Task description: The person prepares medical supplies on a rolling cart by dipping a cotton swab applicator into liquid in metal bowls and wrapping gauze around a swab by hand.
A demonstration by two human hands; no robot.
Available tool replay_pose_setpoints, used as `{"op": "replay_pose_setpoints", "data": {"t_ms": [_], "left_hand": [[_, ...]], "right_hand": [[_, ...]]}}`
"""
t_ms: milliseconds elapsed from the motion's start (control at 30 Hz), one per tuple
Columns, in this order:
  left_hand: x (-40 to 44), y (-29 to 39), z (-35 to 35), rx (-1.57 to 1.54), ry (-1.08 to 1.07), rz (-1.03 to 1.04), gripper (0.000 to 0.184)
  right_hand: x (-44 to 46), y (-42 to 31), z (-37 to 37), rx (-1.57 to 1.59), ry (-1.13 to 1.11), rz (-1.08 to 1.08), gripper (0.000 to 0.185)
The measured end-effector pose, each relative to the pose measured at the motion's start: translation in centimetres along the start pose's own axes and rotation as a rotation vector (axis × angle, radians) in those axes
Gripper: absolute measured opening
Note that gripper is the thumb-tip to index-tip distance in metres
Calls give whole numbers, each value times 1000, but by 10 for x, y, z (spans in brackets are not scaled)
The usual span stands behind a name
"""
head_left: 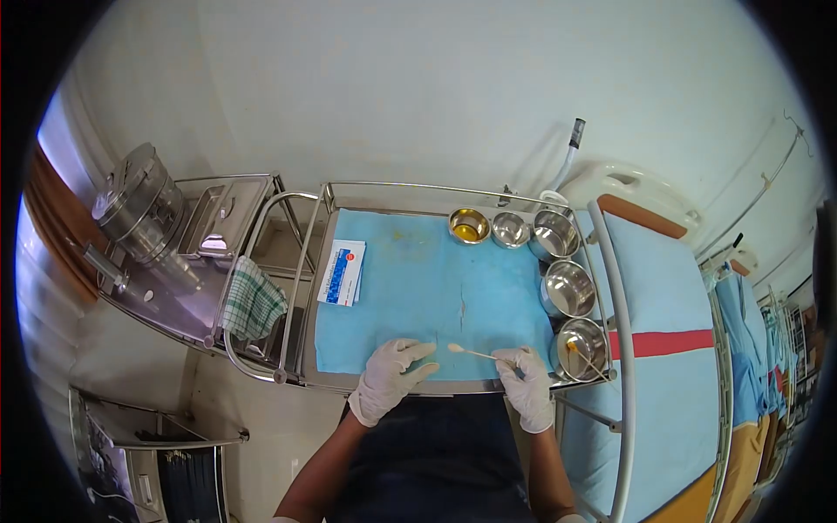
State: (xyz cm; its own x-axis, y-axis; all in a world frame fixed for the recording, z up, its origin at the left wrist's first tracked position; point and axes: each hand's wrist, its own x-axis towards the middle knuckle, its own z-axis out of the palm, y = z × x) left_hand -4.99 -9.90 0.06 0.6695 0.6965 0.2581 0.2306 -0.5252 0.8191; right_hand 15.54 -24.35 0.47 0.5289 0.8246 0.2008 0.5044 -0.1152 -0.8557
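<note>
From where I stand, five metal bowls line the far and right edges of the blue cloth (418,288) over the worktop (327,379); the two small ones sit at the far edge, right of its middle, the left one (452,225) holding a yellow liquid (469,234), the other (510,229) too shiny inside for me to tell what it holds. Three larger bowls run down the right edge from the far corner; I can't make out any contents in the corner bowl (554,235) or the middle bowl (569,289); the near bowl (595,340), at the near right corner, holds a used swab (572,346) with a yellow-stained head, its stick leaning toward the rim. A white and blue box (342,273) lies near the left edge.

Both hands are gloved in white, forearms coming in over the near edge; the right hand (525,386) is just beside the near bowl, its fingers pinching the end of a clean-looking swab (471,351); the stick slants up a little to the left, so its pale head sits between the two hands, above the cloth near that edge. The left hand (391,379) is turned inward toward that head, thumb and fingers parted and holding nothing, apart from the swab.
</note>
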Motion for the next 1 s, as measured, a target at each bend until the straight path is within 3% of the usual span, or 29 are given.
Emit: {"op": "replay_pose_setpoints", "data": {"t_ms": [400,1000], "left_hand": [[2,-6,3,20,41,97,30],[3,-9,5,-21,47,114,29]], "right_hand": [[1,19,12,-65,70,-94,14],[16,-26,-18,-514,-102,-296,17]]}}
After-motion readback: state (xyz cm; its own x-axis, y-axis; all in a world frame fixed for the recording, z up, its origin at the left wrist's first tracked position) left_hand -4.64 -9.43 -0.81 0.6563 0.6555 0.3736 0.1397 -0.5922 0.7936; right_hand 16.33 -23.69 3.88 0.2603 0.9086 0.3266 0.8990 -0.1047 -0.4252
